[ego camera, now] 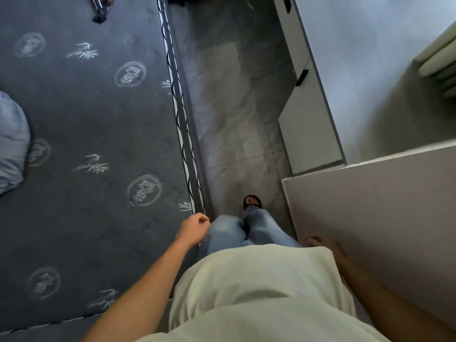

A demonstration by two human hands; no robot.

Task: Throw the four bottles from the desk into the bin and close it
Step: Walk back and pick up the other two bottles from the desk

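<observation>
Head view: the person stands in a narrow aisle, looking straight down. The left hand (195, 227) hangs beside the thigh, fingers loosely curled in and holding nothing, its knuckles just at the corner of the bed (86, 144). The right hand (323, 244) hangs low on the other side, dim and partly hidden by the shirt (259, 292); it seems empty, but whether its fingers are spread or curled I cannot tell.

None of the four bottles shows here, nor does the bin. The pale slab (382, 218) just beyond the right hand may be the tabletop's edge, and nothing stands on the part in view. So the step in hand looks like the walk between bed and furniture, either toward the bottles or toward the bin. The next move calls for lifting the gaze to find them, then reaching with a free hand.

Left of the left hand, the bed carries a dark grey woven cover, matte, printed with pale round emblems and bamboo sprigs, edged with a black-and-white braided trim. A rumpled blue cloth (12, 149) lies far out on it. Ahead of both hands the floor (234, 119) is grey marbled tile, smooth with a slight sheen. Ahead of the right hand stand flat white cabinet doors (306, 134) with small black handles. One foot in a black sandal (252, 202) shows below loose blue jeans.
</observation>
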